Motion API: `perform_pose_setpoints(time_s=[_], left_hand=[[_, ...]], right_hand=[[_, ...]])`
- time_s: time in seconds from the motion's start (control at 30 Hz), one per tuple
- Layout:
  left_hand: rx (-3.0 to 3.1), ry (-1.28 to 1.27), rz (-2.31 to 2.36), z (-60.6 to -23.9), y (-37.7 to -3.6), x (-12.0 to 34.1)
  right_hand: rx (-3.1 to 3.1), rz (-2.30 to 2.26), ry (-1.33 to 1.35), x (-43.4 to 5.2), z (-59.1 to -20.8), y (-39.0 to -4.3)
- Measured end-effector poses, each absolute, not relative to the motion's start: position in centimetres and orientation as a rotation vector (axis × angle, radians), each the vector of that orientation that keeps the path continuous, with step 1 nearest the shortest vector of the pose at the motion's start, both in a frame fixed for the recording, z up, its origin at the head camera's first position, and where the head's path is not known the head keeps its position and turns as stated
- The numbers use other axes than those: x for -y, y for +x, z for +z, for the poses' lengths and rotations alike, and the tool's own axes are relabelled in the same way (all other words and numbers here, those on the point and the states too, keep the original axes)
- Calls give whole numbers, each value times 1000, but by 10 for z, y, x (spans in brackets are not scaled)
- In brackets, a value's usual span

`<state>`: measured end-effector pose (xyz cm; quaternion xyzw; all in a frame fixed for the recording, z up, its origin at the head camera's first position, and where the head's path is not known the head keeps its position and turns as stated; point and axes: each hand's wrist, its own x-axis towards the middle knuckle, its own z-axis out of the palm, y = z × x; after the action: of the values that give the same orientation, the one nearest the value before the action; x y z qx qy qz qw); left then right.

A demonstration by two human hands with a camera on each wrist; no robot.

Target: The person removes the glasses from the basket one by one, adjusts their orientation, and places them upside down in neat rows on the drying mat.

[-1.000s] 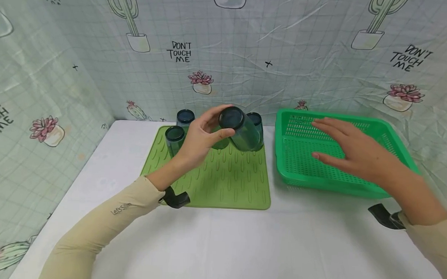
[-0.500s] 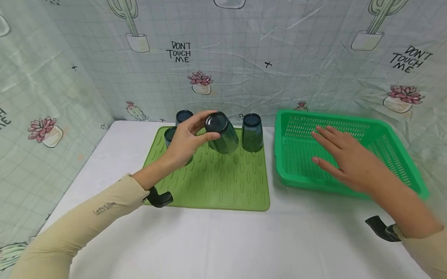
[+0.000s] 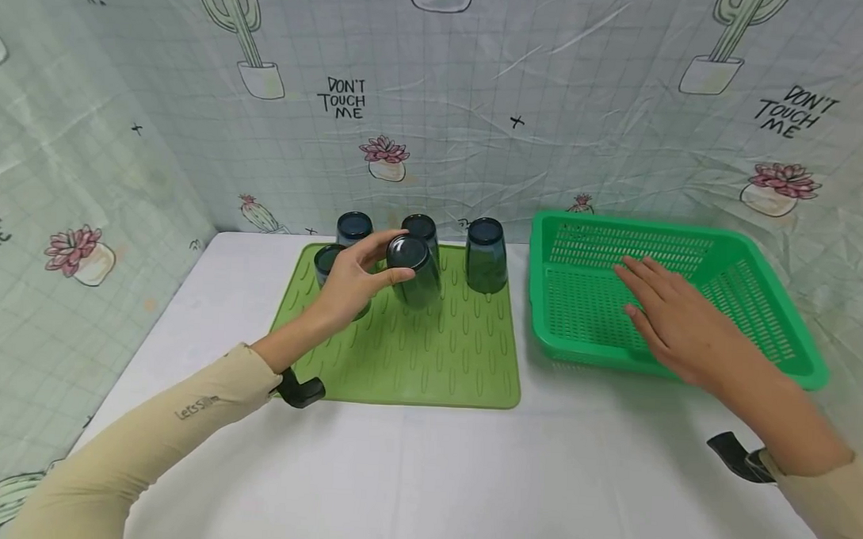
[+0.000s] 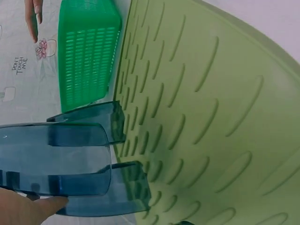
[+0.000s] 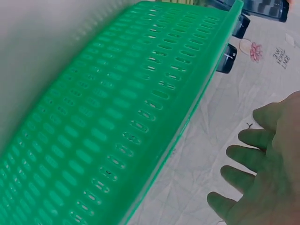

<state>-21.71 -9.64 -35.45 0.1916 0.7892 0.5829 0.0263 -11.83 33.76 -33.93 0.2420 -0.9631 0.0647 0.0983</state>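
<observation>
My left hand [image 3: 348, 289] grips a dark blue drinking glass [image 3: 418, 278] by its upper part, thumb in front. The glass is upside down and slightly tilted over the light green drying mat [image 3: 435, 373]. In the left wrist view the rim of this held glass [image 4: 75, 159] shows apart from the mat. On the mat stand several like glasses, upside down: one at the back right [image 3: 486, 259], one at the back middle [image 3: 420, 225], and two at the left, partly hidden by my left hand. My right hand [image 3: 693, 330] hangs over the green basket, fingers straight, holding nothing.
The green perforated basket [image 3: 600, 356] stands right of the mat on the white tabletop [image 3: 431, 476]. A printed cloth [image 3: 444, 103] hangs close behind and along the left side. Black straps [image 3: 300, 389] sit at both wrists.
My left hand has carried the glass left and toward me, away from the back right glass; the back middle glass is now visible. My right hand has dropped slightly toward the near side.
</observation>
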Motion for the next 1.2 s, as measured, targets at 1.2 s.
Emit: perform_pose_setpoints(time_s=[1.2], left_hand=[[-2316,235,1930,-394,-231,76]], right_hand=[[2977,262,580,-331,-346,-118]])
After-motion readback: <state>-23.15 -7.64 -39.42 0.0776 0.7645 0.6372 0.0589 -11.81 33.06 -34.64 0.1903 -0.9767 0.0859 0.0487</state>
